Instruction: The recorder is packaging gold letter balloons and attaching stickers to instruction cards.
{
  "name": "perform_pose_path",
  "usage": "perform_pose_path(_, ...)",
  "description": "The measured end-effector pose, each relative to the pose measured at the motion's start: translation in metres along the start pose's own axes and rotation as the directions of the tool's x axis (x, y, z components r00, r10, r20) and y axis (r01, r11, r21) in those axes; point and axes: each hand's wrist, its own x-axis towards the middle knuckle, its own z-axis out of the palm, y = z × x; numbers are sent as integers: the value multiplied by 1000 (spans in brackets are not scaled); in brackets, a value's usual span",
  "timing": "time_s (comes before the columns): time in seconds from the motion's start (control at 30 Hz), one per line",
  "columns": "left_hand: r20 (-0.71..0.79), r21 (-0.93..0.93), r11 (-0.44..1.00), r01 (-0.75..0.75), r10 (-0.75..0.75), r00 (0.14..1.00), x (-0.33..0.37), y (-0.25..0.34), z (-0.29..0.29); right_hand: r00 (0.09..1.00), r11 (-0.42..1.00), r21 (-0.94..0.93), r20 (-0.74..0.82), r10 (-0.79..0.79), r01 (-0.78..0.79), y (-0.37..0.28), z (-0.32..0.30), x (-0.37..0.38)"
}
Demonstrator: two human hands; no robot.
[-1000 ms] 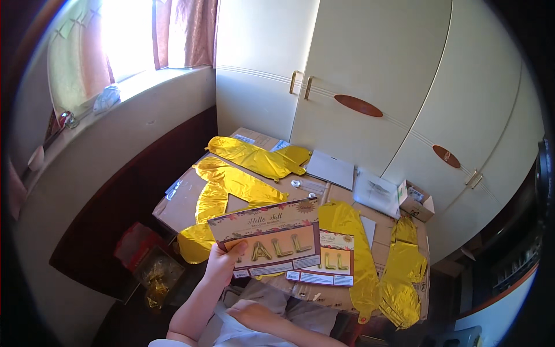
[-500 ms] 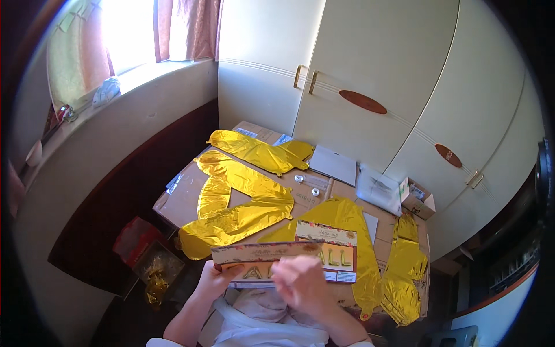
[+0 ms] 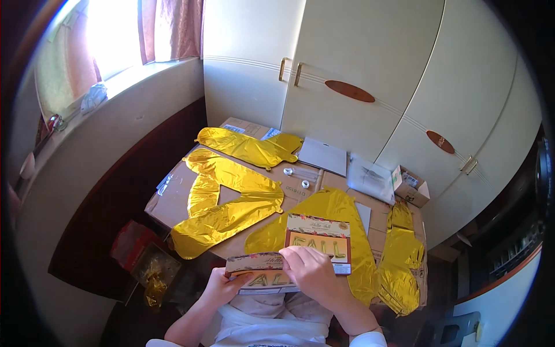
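Observation:
My left hand (image 3: pixel 218 287) grips the left edge of a flat balloon package (image 3: pixel 253 264), which has a leaf-patterned header and gold letters pictured on its front. My right hand (image 3: pixel 310 270) is closed at the package's upper right, its fingers pinched on the top edge and hiding that end. Just beyond lies a second package (image 3: pixel 319 226) of the same look, partly covered by my right hand. It rests on a flat gold foil balloon (image 3: pixel 329 202). To the left is an uninflated A-shaped gold balloon (image 3: pixel 248 180).
Another gold balloon (image 3: pixel 243 147) lies at the far side, one more (image 3: pixel 399 277) at the right. Two small white rings (image 3: pixel 305 184), a grey flat panel (image 3: pixel 322 156), a clear plastic sheet (image 3: pixel 370 178) and a small open box (image 3: pixel 411 186) sit on the cardboard (image 3: pixel 159 202).
My right hand has gone from a blur in front of the held package to its upper right edge. The package has shifted a little right and lower. The whole view has turned slightly.

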Motion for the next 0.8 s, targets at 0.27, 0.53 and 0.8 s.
perform_pose_path(0.27, 131, 242, 970, -35, 3, 991, -1, 10, -8, 714, 676, 443, 678, 177, -589, 22, -31, 5)
perform_pose_path(0.53, 239, 192, 980, -46, -1, 971, 8, 16, -13, 513, 2, 517, 850, -121, -856, 51, -22, 3)
perform_pose_path(0.8, 346, 172, 983, -72, 8, 938, 12, 6, -17, 425, -135, 403, 866, -265, -905, 47, -18, -1)
